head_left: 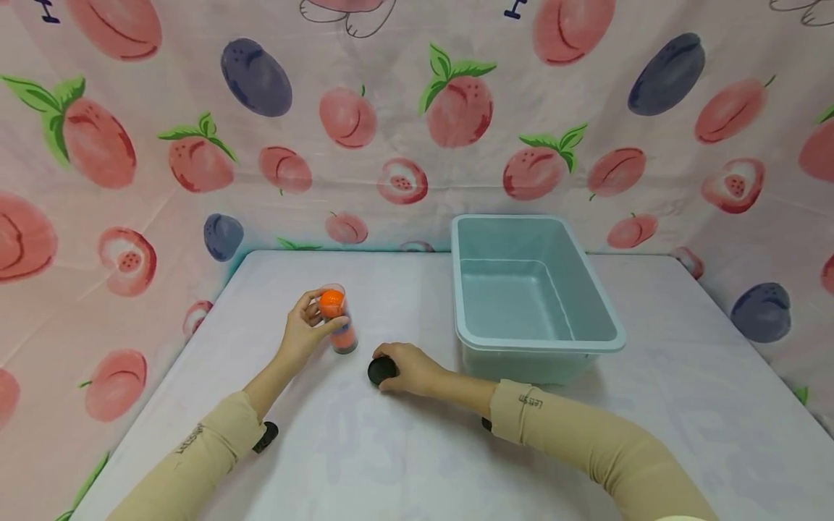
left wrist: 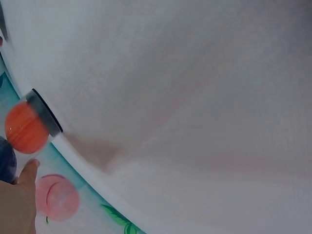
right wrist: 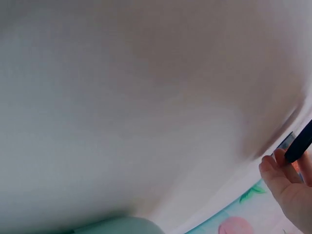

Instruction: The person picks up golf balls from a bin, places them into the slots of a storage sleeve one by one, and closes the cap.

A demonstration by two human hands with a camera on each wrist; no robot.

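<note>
My left hand point(head_left: 302, 325) grips a clear cylindrical canister point(head_left: 345, 346) on the left part of the table. Through its wall show an orange ball point(head_left: 332, 302) at the top, something blue in the middle and orange lower down. In the left wrist view, the lower orange ball point(left wrist: 27, 127) sits above the dark-edged base, with a blue ball point(left wrist: 6, 161) beside it, partly cut off. To the right of the canister, my right hand point(head_left: 417, 370) holds a round black lid point(head_left: 382, 371) by its edge. The lid point(right wrist: 300, 144) appears edge-on in the right wrist view.
A pale blue-green plastic bin point(head_left: 541, 344) stands to the right, behind my right forearm. White cloth covers the table point(head_left: 404, 463). Behind it hangs a fruit-print curtain point(head_left: 404, 130). A small black device point(head_left: 266, 437) sits at my left wrist.
</note>
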